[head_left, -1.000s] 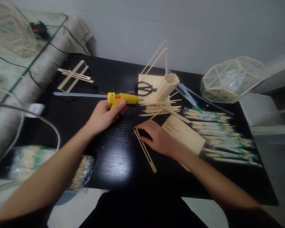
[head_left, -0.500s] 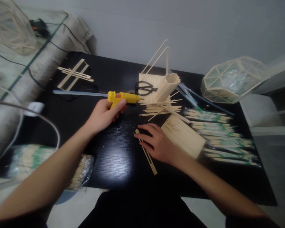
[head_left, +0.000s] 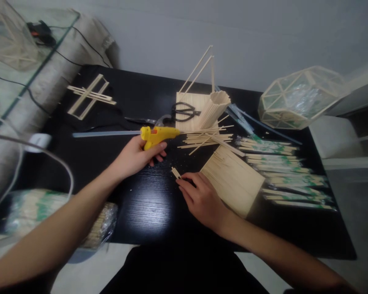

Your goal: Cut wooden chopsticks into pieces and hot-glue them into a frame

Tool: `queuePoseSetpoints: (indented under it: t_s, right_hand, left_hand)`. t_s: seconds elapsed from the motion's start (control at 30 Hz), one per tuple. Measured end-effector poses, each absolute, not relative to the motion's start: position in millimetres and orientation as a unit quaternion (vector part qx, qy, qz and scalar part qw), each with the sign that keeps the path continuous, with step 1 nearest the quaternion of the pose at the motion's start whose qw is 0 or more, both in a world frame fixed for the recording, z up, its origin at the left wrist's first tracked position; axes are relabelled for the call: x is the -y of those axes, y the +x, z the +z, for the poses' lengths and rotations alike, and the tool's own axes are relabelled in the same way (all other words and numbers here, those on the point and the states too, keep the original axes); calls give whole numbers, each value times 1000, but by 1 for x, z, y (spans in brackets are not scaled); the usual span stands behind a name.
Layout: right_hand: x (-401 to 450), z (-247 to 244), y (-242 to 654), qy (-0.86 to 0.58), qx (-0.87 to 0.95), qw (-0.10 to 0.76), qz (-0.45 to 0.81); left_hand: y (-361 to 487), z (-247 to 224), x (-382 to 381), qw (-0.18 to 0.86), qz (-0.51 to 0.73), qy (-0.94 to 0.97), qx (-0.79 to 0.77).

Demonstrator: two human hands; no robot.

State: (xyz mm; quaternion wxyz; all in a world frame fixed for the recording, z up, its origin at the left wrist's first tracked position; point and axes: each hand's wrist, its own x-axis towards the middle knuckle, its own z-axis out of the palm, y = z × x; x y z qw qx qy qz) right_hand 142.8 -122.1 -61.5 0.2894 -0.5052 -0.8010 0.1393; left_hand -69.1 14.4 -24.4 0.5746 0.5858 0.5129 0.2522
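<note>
My left hand (head_left: pixel 142 154) is wrapped round the handle of a yellow glue gun (head_left: pixel 159 136), whose nozzle points right; a long clear glue stick (head_left: pixel 106 134) juts from its back. My right hand (head_left: pixel 200 194) is closed on thin wooden sticks (head_left: pixel 175 172), their short ends showing beyond the fingertips. Beside that hand lies a flat panel of joined sticks (head_left: pixel 236 179). Loose sticks (head_left: pixel 205 140) are piled above it. Farther back, a wooden base (head_left: pixel 190 98) bears a stick cylinder (head_left: pixel 214 108), an upright stick frame (head_left: pixel 199 73) and black-handled scissors (head_left: pixel 185 112).
Crossed stick frames (head_left: pixel 90 97) lie at the back left of the black table (head_left: pixel 147 204). Wrapped stick bundles (head_left: pixel 288 175) and a faceted lantern frame (head_left: pixel 300 98) are at the right. A plastic pack (head_left: pixel 33 208) and a white cable (head_left: pixel 72 179) are at the left.
My right hand has closed round the sticks, which now show only at their near-left ends. The glue gun has moved slightly down, uncovering a dark tool behind it. The whole view has shifted a little.
</note>
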Motion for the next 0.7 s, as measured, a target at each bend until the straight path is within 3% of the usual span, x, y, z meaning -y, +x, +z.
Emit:
queuePoseSetpoints:
  t_s: [0.7]
  right_hand:
    - [112,-68,143,-464,818,323,104]
  left_hand:
    - [-60,-31,10,649,216,533,-498]
